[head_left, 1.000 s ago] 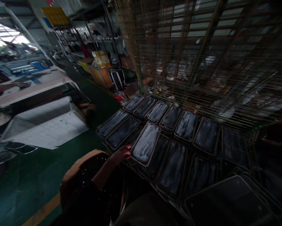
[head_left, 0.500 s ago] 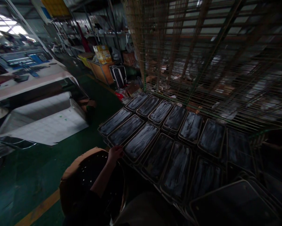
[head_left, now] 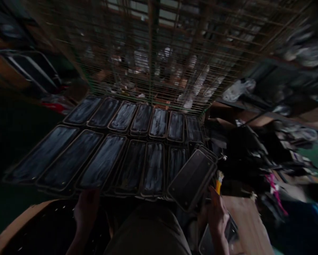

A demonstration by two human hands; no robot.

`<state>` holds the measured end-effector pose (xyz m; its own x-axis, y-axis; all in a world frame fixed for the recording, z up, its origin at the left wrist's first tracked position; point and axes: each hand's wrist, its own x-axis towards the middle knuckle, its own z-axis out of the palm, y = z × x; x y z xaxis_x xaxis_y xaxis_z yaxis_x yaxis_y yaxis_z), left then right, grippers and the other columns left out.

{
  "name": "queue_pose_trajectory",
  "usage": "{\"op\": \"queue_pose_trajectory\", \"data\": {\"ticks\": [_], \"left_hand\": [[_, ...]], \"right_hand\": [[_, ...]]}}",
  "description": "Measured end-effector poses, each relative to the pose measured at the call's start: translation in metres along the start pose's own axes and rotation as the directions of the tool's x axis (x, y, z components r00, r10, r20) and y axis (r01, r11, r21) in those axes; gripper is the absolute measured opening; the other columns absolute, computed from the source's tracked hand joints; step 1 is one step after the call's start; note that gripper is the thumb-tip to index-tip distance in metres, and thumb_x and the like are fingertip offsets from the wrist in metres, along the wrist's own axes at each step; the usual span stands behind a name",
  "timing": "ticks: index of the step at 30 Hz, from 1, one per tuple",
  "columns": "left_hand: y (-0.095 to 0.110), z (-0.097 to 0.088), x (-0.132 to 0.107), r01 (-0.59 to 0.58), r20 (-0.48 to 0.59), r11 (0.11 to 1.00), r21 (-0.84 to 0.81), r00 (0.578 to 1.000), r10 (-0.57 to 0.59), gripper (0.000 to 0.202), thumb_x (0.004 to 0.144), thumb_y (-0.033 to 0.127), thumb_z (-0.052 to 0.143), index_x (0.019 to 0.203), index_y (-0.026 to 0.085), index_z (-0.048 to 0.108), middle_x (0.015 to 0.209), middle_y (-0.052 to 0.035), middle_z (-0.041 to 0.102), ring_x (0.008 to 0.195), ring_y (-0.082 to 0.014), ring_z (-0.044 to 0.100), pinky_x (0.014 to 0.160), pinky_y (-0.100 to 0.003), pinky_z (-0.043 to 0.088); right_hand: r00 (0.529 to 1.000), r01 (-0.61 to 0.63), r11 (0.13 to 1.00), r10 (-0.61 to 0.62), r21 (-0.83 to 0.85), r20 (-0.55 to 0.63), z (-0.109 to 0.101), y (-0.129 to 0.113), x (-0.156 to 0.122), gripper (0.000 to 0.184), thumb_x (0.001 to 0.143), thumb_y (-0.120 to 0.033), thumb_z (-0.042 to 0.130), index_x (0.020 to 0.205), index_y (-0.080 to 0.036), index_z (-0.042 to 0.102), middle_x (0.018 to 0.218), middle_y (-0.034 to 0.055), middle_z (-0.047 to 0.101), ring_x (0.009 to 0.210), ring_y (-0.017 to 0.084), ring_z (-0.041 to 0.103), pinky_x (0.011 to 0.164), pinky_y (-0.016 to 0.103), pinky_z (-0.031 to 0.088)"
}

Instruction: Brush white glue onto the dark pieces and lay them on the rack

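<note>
Rows of dark rectangular panels with thin light borders lie before me, most streaked with a pale, whitish smear, such as this panel [head_left: 102, 161]. At the near edge of the front row is my left hand [head_left: 86, 207], its fingers curled and in shadow; what they hold, if anything, I cannot make out. My right hand [head_left: 217, 214] is closed around a brush [head_left: 219, 182] with a yellow handle, its pale bristles upward. Just left of the brush, a plain dark panel [head_left: 192, 177] without streaks lies slanted on top of others. Another dark panel [head_left: 208, 239] is partly behind my right wrist.
A tall wire mesh [head_left: 150, 63] rises behind the panels. Below my left hand stands a round, dark-lined container [head_left: 39, 221] with a brown rim. A wooden board [head_left: 250, 216] is at right, and shelves with wrapped items [head_left: 238, 88] stand beyond.
My view has swung right, bringing the right hand and brush into sight. My left hand has shifted from the far left corner of the panels rightward along their front edge.
</note>
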<state>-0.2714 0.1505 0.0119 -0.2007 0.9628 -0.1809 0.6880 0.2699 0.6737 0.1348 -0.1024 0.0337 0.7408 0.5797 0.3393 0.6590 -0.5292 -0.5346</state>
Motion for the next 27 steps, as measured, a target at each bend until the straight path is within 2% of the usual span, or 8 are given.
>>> {"op": "queue_pose_trajectory", "data": {"ticks": [2, 4, 6, 9, 12, 15, 21, 27], "left_hand": [[0.021, 0.042, -0.026, -0.131, 0.29, 0.986, -0.1, 0.944, 0.155, 0.027, 0.073, 0.047, 0.061, 0.082, 0.021, 0.062, 0.071, -0.0035, 0.067, 0.065, -0.0221, 0.065, 0.058, -0.03, 0.05], [0.051, 0.086, -0.056, -0.182, 0.593, 0.947, -0.265, 0.744, 0.309, 0.032, 0.079, 0.051, 0.058, 0.089, 0.021, 0.062, 0.073, -0.0024, 0.067, 0.057, -0.0178, 0.062, 0.056, -0.027, 0.049], [0.083, 0.123, -0.083, -0.284, 0.67, 0.909, -0.305, 0.615, 0.417, 0.034, 0.082, 0.049, 0.056, 0.098, 0.02, 0.062, 0.077, -0.0028, 0.067, 0.053, -0.0152, 0.059, 0.056, -0.027, 0.048], [0.121, 0.157, -0.103, -0.486, 0.612, 0.849, -0.209, 0.612, 0.501, 0.032, 0.082, 0.043, 0.061, 0.103, 0.02, 0.062, 0.084, -0.0056, 0.067, 0.066, -0.0174, 0.063, 0.066, -0.027, 0.049], [0.139, 0.167, -0.106, -0.541, 0.689, 0.835, -0.098, 0.569, 0.449, 0.021, 0.085, 0.039, 0.058, 0.091, 0.02, 0.062, 0.075, -0.0034, 0.066, 0.071, -0.0177, 0.064, 0.067, -0.025, 0.045], [0.142, 0.169, -0.108, -0.459, 0.763, 0.883, -0.099, 0.535, 0.363, 0.022, 0.088, 0.04, 0.054, 0.08, 0.02, 0.058, 0.061, 0.0013, 0.061, 0.058, -0.0145, 0.061, 0.059, -0.023, 0.041], [0.136, 0.178, -0.116, -0.148, 0.803, 0.978, -0.148, 0.56, 0.206, 0.021, 0.085, 0.041, 0.053, 0.084, 0.021, 0.049, 0.05, 0.0075, 0.054, 0.037, -0.0107, 0.051, 0.039, -0.018, 0.03], [0.131, 0.178, -0.111, -0.284, 0.796, 0.941, -0.184, 0.518, 0.312, 0.025, 0.086, 0.045, 0.053, 0.083, 0.021, 0.049, 0.054, 0.0063, 0.056, 0.04, -0.0121, 0.054, 0.045, -0.022, 0.039]], "right_hand": [[0.998, 0.052, 0.999, -0.051, -0.009, 0.024, -0.006, 0.01, 0.004, 0.042, 0.091, -0.032, 0.04, 0.128, -0.029, 0.06, 0.11, 0.0098, 0.068, 0.101, 0.031, 0.067, 0.076, 0.046, 0.058], [0.997, 0.066, 0.998, -0.067, 0.02, 0.031, -0.006, 0.012, 0.014, 0.042, 0.093, -0.029, 0.039, 0.13, -0.026, 0.058, 0.115, 0.0099, 0.067, 0.105, 0.027, 0.066, 0.08, 0.041, 0.057], [0.997, 0.064, 0.996, -0.067, 0.067, 0.044, -0.004, 0.01, 0.026, 0.039, 0.096, -0.03, 0.038, 0.129, -0.024, 0.059, 0.114, 0.0099, 0.066, 0.103, 0.024, 0.066, 0.079, 0.036, 0.056], [0.996, 0.064, 0.992, -0.071, 0.111, 0.055, -0.001, 0.007, 0.044, 0.037, 0.098, -0.033, 0.039, 0.125, -0.022, 0.062, 0.109, 0.0094, 0.067, 0.094, 0.02, 0.067, 0.074, 0.031, 0.056], [0.995, 0.067, 0.992, -0.074, 0.102, 0.066, -0.002, 0.008, 0.061, 0.036, 0.1, -0.036, 0.04, 0.123, -0.022, 0.063, 0.108, 0.0087, 0.068, 0.093, 0.019, 0.068, 0.073, 0.028, 0.055], [0.997, 0.057, 0.996, -0.061, 0.063, 0.057, -0.009, 0.014, 0.075, 0.036, 0.099, -0.04, 0.043, 0.121, -0.021, 0.063, 0.107, 0.0082, 0.071, 0.092, 0.02, 0.069, 0.075, 0.029, 0.054], [0.988, -0.035, 0.99, 0.055, 0.135, -0.144, -0.033, 0.03, 0.087, 0.034, 0.099, -0.039, 0.045, 0.123, -0.021, 0.06, 0.097, 0.0058, 0.073, 0.088, 0.02, 0.071, 0.078, 0.031, 0.055], [0.977, -0.025, 0.998, 0.035, 0.051, -0.209, 0.002, 0.049, 0.1, 0.036, 0.1, -0.035, 0.038, 0.122, -0.021, 0.062, 0.112, 0.0087, 0.067, 0.104, 0.021, 0.064, 0.089, 0.034, 0.051]]}}
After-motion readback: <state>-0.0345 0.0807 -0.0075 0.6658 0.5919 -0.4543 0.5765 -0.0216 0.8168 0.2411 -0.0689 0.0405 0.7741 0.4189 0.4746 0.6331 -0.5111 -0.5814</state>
